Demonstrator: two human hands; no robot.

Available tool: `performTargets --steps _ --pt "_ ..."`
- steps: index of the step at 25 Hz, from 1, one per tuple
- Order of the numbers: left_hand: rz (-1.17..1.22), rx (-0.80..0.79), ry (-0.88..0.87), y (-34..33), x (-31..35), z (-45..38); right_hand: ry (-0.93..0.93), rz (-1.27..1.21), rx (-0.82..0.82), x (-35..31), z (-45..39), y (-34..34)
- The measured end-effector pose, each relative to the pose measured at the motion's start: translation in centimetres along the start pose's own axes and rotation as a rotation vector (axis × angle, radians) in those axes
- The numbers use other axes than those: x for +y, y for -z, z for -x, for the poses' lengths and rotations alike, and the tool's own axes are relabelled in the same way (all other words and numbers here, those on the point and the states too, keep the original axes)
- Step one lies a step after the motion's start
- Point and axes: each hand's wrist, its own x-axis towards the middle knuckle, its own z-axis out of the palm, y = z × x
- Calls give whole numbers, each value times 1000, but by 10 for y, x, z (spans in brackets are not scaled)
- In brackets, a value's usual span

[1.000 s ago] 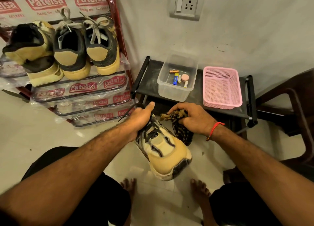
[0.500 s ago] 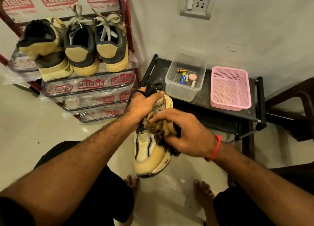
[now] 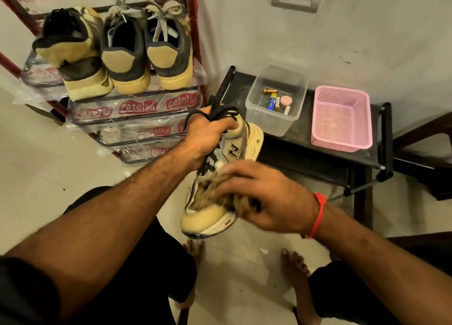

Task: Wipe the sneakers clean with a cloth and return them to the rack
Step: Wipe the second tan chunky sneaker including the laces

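— One tan suede-and-mesh sneaker with black laces [image 3: 221, 178] is in the air over the tiled floor, between the person's knees, just in front of the low black desk [image 3: 325, 158]. How is it held?

— The left hand [image 3: 208, 136] grips it at the collar, fingers curled into the opening with the black laces bunched over the knuckles. I'd say that grip steadies the shoe so the upper stays free for wiping.

— And the other hand?

— The right hand [image 3: 264, 197] presses a brown-and-black patterned cloth [image 3: 215, 192] onto the forefoot, fingers curled over the wad. It is blurred, so how tightly it clutches I cannot say, but the cloth is clearly under its fingers.

— Which way does the shoe point?

— Its long axis runs from the desk's near left corner down toward the person: heel up and away, toe low and near, tipped so the side with the N logo faces up and right.

— Where would it go afterwards?

— Probably the red metal shoe rack wrapped in printed plastic [image 3: 137, 109], at the left by the wall. Its top shelf carries three tan and dark shoes [image 3: 127, 53], heels outward; one at the left end seems the mate.

— Anything on the desk?

— A clear plastic tub of small batteries and bits [image 3: 276, 100] near its left edge, a pink perforated plastic basket [image 3: 342, 119] toward its right edge.
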Motion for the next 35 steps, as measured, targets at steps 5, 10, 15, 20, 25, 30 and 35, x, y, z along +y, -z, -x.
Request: performTargets --steps 5,10,15,20,25,30,35 --pt "57 -199 29 -2 0 7 -222 174 196 55 3 31" --pt "170 -126 90 -5 -1 1 -256 63 232 33 2 24" --pt "218 -115 144 1 -8 -2 159 101 -22 3 -6 6" --pt "243 -203 79 -5 -8 1 -431 156 320 72 9 38" --pt "226 -75 138 -1 -10 -7 -119 28 185 14 0 11" --pt "164 -140 165 -5 -16 -5 89 162 99 20 -8 6" --pt "393 -262 246 -19 -7 4 -451 127 288 48 2 30"
